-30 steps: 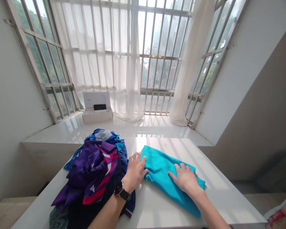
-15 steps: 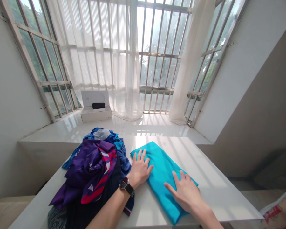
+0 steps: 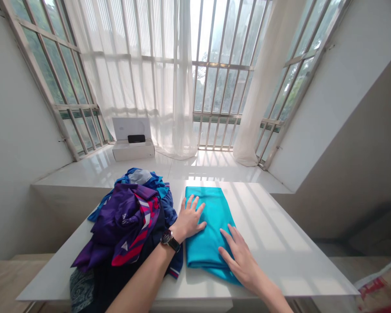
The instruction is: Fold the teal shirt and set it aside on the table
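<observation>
Folded teal garment (image 3: 208, 226) lies flat on white table (image 3: 280, 243), directly betw. both hands. L hand (image 3: 189, 219) is open, palm down, fingers spread, on garment's left edge; thumb lies inward across the cloth. R hand (image 3: 241, 256) is also open and flat, fingers (image 3: 230, 245) spread on the right edge. Neither hand clenched or pinching, no fold gripped: both just rest on top.

Long axis runs front-to-back, away from the person, nearly straight; far end squared off near mid-table, near end close to table's front edge. Near right corner trails out under R hand, slightly skewed.

Just left of L hand, touching distance: heap of clothes (image 3: 127, 226), w/ purple-red-white sports jersey (image 3: 130, 230) on top, blue cloth behind. Wristwatch (image 3: 168, 240) on L wrist. Beyond table, on white ledge: open white box (image 3: 132, 150) w/ black object (image 3: 136, 138) in it. Sheer curtains (image 3: 179, 87) hang over barred windows (image 3: 221, 87).
</observation>
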Action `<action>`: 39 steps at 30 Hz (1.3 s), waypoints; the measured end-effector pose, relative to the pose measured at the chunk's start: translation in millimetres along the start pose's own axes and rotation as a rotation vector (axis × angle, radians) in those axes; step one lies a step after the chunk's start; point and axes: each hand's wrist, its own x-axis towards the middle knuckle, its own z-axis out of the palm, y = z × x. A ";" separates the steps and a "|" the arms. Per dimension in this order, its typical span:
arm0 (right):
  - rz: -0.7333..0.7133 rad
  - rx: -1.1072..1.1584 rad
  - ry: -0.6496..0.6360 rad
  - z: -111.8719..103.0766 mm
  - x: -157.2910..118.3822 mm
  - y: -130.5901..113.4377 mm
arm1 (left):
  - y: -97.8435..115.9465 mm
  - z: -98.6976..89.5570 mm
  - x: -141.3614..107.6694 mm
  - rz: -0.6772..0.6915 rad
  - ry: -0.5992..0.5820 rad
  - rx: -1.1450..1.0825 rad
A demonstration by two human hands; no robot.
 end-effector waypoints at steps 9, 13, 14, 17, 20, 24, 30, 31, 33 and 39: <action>-0.283 0.066 0.151 -12.4 -46.6 37.9 | 37.0 -20.9 -32.2 0.407 -0.305 -0.375; -0.402 0.023 0.226 -18.4 -47.4 39.0 | 38.4 -24.2 -34.9 0.374 -0.279 -0.404; -0.424 0.008 0.235 -20.1 -45.4 37.6 | 38.7 -25.0 -34.7 0.381 -0.280 -0.386; -0.481 -0.028 0.265 -26.2 -37.6 30.6 | 42.0 -25.3 -33.8 0.389 -0.273 -0.279; -0.503 -0.050 0.290 -33.0 -27.7 22.0 | 48.5 -21.9 -34.1 0.367 -0.241 -0.172; -0.445 -0.073 0.329 -41.3 -14.2 11.7 | 54.6 -16.4 -34.7 0.344 -0.218 -0.112; -0.383 0.006 0.576 -32.3 -27.7 -1.9 | 49.0 -13.8 -26.6 0.181 -0.221 -0.256; -0.420 0.024 0.547 -28.0 -34.9 -2.5 | 47.7 -13.9 -25.1 0.159 -0.224 -0.287; -0.484 0.037 0.424 -19.5 -50.0 -0.6 | 45.8 -13.7 -22.8 0.124 -0.232 -0.322; -0.553 -0.037 0.238 -14.6 -67.9 14.3 | 44.9 -10.7 -22.6 0.097 -0.211 -0.321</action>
